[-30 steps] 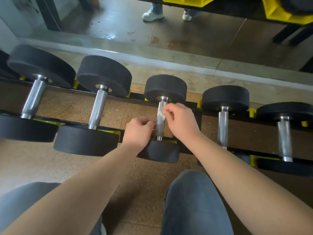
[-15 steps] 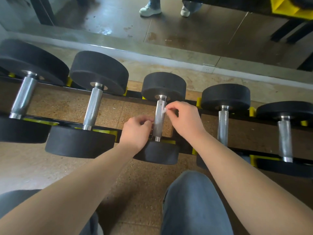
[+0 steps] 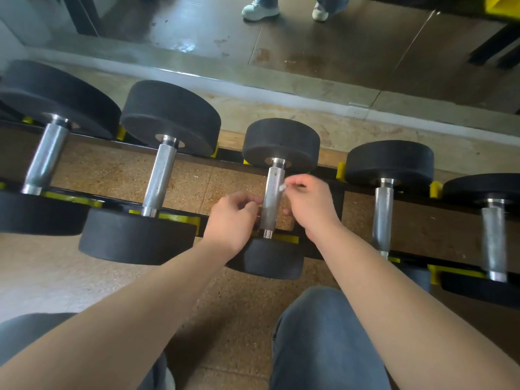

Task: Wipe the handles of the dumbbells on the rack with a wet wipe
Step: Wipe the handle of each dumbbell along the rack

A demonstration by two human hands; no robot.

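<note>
No legible text, number, brand or sign recorded. Dumbbell heads [image 3: 281, 142]: plain black faces, no weight marking readable. Rack [image 3: 229, 153] rails: no readable label.

This is a gym, in its free-weights corner. A row of five dumbbells [image 3: 168, 119] with black round heads and knurled steel handles lies across a low black rack [image 3: 231, 155], each one seated in yellow saddles [image 3: 341, 170], with heads growing larger toward the left. Just beyond the rack, a mirror [image 3: 309, 38] runs along the far wall down to the floor and reflects a person's shoes [image 3: 260, 8]. The floor [image 3: 112, 170] under the rack is brown and speckled.
</note>
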